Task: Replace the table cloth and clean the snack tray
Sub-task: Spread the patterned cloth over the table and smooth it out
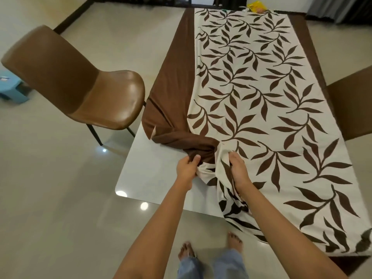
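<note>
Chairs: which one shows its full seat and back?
The brown chair left of the table, standing clear on the floor with dark legs showing. The other chair, on the right, is cut off by the frame edge.

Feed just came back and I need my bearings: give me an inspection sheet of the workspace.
Surface: white table, near-left corner bare.
Job's things: leaf-print tablecloth with brown border, bunched at that corner; snack tray not seen.
Clutter: yellow packet at far end.
Grips: left hand and right hand both clutch the bunched cloth.
Cables: nothing seen.
Surroundings: brown chair left, another chair right, blue stool, glossy floor.
</note>
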Demonstrator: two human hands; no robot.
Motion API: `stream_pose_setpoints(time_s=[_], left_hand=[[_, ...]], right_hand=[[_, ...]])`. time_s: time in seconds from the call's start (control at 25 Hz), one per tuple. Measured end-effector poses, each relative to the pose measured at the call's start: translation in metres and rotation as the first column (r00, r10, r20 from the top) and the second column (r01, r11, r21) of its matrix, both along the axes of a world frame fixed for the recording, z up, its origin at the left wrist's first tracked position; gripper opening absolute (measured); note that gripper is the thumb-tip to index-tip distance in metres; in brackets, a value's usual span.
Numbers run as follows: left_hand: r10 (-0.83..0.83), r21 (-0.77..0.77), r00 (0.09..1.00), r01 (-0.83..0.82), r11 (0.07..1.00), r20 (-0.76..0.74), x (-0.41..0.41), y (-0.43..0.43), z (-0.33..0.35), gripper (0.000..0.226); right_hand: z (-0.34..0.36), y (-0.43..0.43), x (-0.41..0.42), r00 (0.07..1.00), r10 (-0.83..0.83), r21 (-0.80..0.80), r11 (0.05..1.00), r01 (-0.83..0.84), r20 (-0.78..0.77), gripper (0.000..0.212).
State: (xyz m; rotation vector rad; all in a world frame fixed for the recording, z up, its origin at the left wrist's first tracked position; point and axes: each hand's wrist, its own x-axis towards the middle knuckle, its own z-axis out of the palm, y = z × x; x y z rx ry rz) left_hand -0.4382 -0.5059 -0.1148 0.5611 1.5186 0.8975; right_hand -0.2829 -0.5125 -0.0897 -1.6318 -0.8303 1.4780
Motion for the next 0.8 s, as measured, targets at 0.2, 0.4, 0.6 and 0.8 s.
stream_pose_setpoints(time_s=[0.2,0.4,0.6,0.8], left_hand=[[0.328,0.183,0.847,-0.275,0.944,-0.418,-0.076,-0.043,0.001,0.03],[0.455,0.149,0.515,-0.528,0.836,-0.726,-0.157,-0.122,-0.029,0.042],[0.493,-0.03,0.406,-0.794,0.608,-0.77,-0.186,-0.139,-0.04,0.038],[0.369,0.216,0.236,-0.495,0.842,-0.899,-0.185,-0.126,-0.033,0.042]], right_hand=[[-0.056,-0.014,0.015,0.455,0.42,-0.008,0.741,-0.671,0.785,0.08],[-0.075,-0.02,0.005,0.293,0.317,-0.069,0.776,-0.627,0.902,0.089],[-0.066,-0.028,-0.029,0.281,0.234,-0.013,0.788,-0.615,0.931,0.091],[-0.083,-0.054,-0.067,0.114,0.289,-0.129,0.701,-0.701,0.951,0.094]])
